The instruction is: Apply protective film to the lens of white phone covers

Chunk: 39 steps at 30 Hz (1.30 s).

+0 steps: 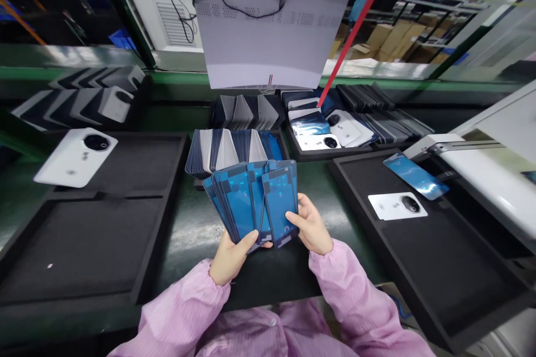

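My left hand (231,258) grips a fanned stack of phone back covers (238,198), their blue film-covered inner sides facing me. The thumb lies across the lower edge of the stack. In my right hand (310,227) are more of these blue-sided phone back covers (281,201), pinched at their right edge with the thumb on the front. The two bundles overlap in the middle. Just beyond them a black foam tray holds rows of upright covers (228,148) in grey and dark blue.
Black foam trays lie left (104,234) and right (452,268). White phone covers rest on the left (75,159) and right (387,206), with a blue one (414,175) nearby. Behind stand more cover-filled trays (320,150) and a hanging panel (268,39). A red strip (355,28) slants down.
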Available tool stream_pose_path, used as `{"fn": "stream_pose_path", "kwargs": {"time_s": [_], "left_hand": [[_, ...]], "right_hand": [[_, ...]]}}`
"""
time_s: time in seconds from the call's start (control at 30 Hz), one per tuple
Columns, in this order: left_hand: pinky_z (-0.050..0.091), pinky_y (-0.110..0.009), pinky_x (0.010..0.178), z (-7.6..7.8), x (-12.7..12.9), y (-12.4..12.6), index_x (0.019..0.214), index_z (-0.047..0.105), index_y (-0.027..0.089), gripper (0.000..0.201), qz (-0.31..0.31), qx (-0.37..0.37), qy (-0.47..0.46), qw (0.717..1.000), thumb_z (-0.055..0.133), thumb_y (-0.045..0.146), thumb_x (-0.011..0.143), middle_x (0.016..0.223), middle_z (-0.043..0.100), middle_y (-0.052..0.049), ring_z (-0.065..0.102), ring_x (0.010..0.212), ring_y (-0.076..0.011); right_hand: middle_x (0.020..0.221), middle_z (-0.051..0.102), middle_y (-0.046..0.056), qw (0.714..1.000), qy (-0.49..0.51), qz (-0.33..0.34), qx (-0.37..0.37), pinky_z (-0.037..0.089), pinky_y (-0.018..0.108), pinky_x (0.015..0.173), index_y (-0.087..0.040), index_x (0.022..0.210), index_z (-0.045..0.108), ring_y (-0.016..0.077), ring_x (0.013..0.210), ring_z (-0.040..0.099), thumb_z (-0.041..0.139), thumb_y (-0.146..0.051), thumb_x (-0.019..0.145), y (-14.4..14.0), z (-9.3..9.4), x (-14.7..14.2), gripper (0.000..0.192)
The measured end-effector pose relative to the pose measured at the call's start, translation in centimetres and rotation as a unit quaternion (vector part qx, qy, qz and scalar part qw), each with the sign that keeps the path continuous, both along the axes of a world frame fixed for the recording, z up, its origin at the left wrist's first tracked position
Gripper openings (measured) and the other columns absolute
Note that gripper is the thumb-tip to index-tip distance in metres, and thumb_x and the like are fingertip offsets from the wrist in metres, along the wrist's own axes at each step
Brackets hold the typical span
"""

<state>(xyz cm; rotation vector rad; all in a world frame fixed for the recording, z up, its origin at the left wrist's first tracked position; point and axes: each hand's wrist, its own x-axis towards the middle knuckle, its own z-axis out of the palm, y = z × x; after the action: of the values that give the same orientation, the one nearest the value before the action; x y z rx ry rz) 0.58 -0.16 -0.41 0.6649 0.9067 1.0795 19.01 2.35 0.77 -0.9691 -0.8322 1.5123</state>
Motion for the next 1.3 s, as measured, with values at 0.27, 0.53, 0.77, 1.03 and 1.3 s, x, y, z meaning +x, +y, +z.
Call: {"fn": "stream_pose_path", "kwargs": {"time_s": [0.27,0.53,0.77,1.03,1.3], "left_hand": [[0.056,-0.052,0.082,1.3,-0.4,0.0,0.119,0.059,0.018,0.057,-0.018,-0.052,-0.125,0.991,0.076,0.033,0.067,0.086,0.077,-0.007,0.073,0.073,-0.0282],[0.052,-0.045,0.094,0.2,0.0,0.1,0.107,0.066,0.015,0.045,-0.012,-0.013,-0.04,0.999,0.079,0.029,0.066,0.099,0.075,-0.01,0.07,0.093,-0.0269],[0.059,-0.044,0.075,1.2,-0.3,0.2,0.104,0.065,0.013,0.04,-0.06,-0.012,-0.07,0.996,0.076,0.032,0.07,0.087,0.076,-0.011,0.073,0.068,-0.0261],[0.049,-0.044,0.099,-1.3,-0.3,0.0,0.108,0.067,0.015,0.046,-0.015,0.026,0.008,1.0,0.077,0.037,0.07,0.113,0.071,-0.013,0.067,0.105,-0.0291],[0.049,-0.05,0.097,0.9,-0.2,0.0,0.116,0.063,0.016,0.057,-0.028,-0.079,-0.1,0.991,0.076,0.042,0.068,0.092,0.076,-0.01,0.07,0.096,-0.0312]], "right_hand": [[0.107,0.067,0.003,0.998,-0.01,-0.035,0.043,0.053,0.036,0.087,-0.026,0.106,0.056,0.02,0.097,0.064,0.078,-0.036,0.069,0.1,0.3,0.4,0.044],[0.1,0.07,0.002,0.998,-0.025,0.037,0.042,0.054,0.035,0.084,-0.027,0.11,0.052,0.018,0.09,0.067,0.077,-0.029,0.072,-0.2,-0.2,0.2,0.046],[0.096,0.069,0.0,0.999,0.009,-0.03,0.02,0.056,0.032,0.077,-0.027,0.105,0.051,0.016,0.084,0.067,0.078,-0.028,0.071,0.3,0.3,0.8,0.043],[0.106,0.067,0.001,0.998,-0.002,0.02,0.053,0.054,0.035,0.087,-0.029,0.11,0.05,0.0177,0.095,0.066,0.079,-0.029,0.068,0.0,0.3,0.7,0.051],[0.101,0.067,0.0,0.999,0.007,-0.012,0.032,0.055,0.033,0.082,-0.028,0.108,0.05,0.0162,0.088,0.066,0.078,-0.028,0.069,0.2,0.1,0.7,0.048]]}}
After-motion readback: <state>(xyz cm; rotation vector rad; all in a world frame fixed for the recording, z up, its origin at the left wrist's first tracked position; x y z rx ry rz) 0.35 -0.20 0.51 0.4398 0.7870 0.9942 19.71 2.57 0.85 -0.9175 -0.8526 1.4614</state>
